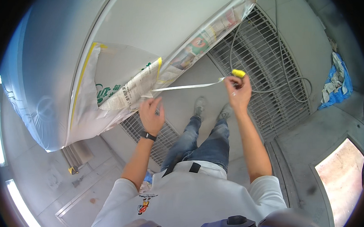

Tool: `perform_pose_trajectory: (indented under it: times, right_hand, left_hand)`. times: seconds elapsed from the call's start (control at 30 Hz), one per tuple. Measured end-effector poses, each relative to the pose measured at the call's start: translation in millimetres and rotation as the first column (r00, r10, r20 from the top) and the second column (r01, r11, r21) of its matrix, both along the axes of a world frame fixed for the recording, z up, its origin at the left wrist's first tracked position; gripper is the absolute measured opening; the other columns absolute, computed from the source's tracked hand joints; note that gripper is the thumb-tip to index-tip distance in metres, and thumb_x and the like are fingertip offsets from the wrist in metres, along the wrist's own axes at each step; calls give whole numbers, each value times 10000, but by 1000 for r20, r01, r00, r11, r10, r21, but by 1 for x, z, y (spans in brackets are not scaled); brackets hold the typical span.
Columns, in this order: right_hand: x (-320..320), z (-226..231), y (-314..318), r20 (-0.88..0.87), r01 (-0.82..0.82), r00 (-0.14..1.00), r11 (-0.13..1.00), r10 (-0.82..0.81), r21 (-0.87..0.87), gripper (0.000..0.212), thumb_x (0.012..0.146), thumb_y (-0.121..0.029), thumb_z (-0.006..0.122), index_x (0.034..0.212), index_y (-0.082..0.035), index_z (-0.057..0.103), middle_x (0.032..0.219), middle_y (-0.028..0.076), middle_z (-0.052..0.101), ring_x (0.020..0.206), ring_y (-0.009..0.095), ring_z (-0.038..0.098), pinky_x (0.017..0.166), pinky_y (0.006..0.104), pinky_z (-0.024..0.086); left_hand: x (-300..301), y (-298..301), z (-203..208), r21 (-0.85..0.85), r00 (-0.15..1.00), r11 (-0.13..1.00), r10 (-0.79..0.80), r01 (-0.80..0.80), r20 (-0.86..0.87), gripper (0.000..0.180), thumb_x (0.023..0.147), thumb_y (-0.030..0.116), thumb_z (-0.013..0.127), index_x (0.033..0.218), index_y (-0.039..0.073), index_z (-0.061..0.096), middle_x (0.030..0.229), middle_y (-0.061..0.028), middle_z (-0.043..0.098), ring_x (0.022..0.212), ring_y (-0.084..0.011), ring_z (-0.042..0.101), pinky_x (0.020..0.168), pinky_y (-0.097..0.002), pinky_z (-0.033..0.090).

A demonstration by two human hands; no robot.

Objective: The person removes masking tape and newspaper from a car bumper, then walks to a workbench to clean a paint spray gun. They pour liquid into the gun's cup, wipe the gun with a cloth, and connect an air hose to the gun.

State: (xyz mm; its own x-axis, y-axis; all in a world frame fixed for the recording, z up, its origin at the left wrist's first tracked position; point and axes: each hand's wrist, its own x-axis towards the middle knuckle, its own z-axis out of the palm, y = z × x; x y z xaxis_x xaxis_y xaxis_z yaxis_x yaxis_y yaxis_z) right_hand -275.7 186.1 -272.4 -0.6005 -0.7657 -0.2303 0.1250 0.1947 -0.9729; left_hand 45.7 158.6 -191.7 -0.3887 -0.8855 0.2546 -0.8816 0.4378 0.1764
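A yellow roll of masking tape (238, 73) sits at the fingertips of my right hand (239, 95), which is closed on it. From there a pale strip of tape (189, 87) stretches left to the folded newspaper (138, 85) on the panel. My left hand (151, 117), a dark band on its wrist, is just below the newspaper's lower corner. Its fingers are apart and slightly blurred; whether they touch the paper I cannot tell. Yellow tape edges the clear masking film (82, 97) left of the newspaper.
The large grey panel (141, 22) has more taped paper (199, 43) along its lower edge. Floor gratings (265, 69) lie right of and below it, with a grey hose (282, 44) across the right one. Crumpled blue-and-white sheeting (337, 82) lies at far right.
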Motion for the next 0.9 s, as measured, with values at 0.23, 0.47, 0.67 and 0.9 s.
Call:
perform_pose_trajectory:
  times: [0.23, 0.47, 0.67, 0.9]
  right_hand:
    - [55, 69, 13, -83, -95, 992, 995, 94, -12, 382, 843, -146, 801, 1149, -29, 605, 923, 26, 784, 815, 116, 695, 700, 266, 499]
    - [70, 96, 29, -146, -98, 985, 994, 91, -43, 364, 828, -154, 795, 1087, -24, 575, 871, 28, 783, 773, 165, 722, 680, 299, 502]
    - [96, 103, 53, -204, -34, 978, 999, 35, 5, 345, 829, -150, 779, 1071, -23, 568, 864, 35, 783, 752, 178, 721, 684, 305, 511]
    - [160, 91, 69, -138, 72, 988, 997, -69, 17, 335, 843, -160, 806, 1055, -13, 592, 875, 23, 776, 776, 123, 679, 738, 278, 500]
  left_hand:
    - [-33, -106, 37, -149, 973, 976, -126, 156, 194, 352, 864, 217, 759, 1196, 107, 720, 1109, -63, 681, 1019, -275, 622, 945, -448, 432]
    - [-23, -128, 22, -155, 947, 969, -143, 194, 289, 213, 865, 233, 756, 1050, 129, 760, 808, -22, 648, 821, -241, 636, 777, -418, 455]
    - [-15, -143, 16, -129, 897, 905, -368, 406, 244, 74, 875, 178, 718, 879, 108, 741, 766, -40, 638, 774, -266, 638, 705, -423, 476]
    - [-1, -134, -4, -41, 799, 819, -545, 572, 255, 68, 879, 121, 664, 822, 95, 690, 785, -48, 637, 787, -271, 638, 714, -407, 470]
